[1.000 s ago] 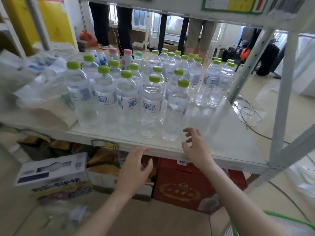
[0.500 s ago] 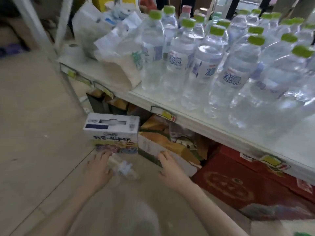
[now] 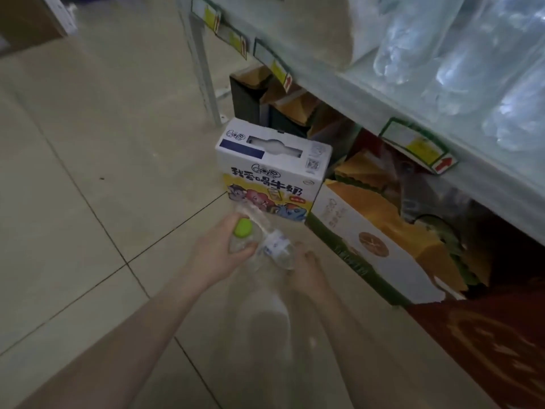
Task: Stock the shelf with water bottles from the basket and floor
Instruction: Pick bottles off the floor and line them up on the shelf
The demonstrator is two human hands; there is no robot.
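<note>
A clear water bottle point(image 3: 272, 245) with a green cap and a blue-and-white label lies low over the tiled floor, in front of the milk carton box. My left hand point(image 3: 219, 252) grips its cap end, thumb under the shoulder. My right hand point(image 3: 306, 268) holds its base end with curled fingers. A second clear bottle point(image 3: 253, 215) shows faintly just behind the cap. Several stocked water bottles point(image 3: 472, 69) stand blurred on the white shelf point(image 3: 383, 95) at the upper right.
A white and yellow milk carton box point(image 3: 274, 172) stands on the floor just beyond my hands. Cardboard cases point(image 3: 374, 231) and a red box point(image 3: 486, 343) fill the space under the shelf. A shelf post point(image 3: 203, 75) stands behind the carton. Tiled floor point(image 3: 88, 172) spreads to the left.
I have bent down from the shelf to the floor. Both hands dropped from the shelf edge and took hold of a bottle lying in front of the milk box.
</note>
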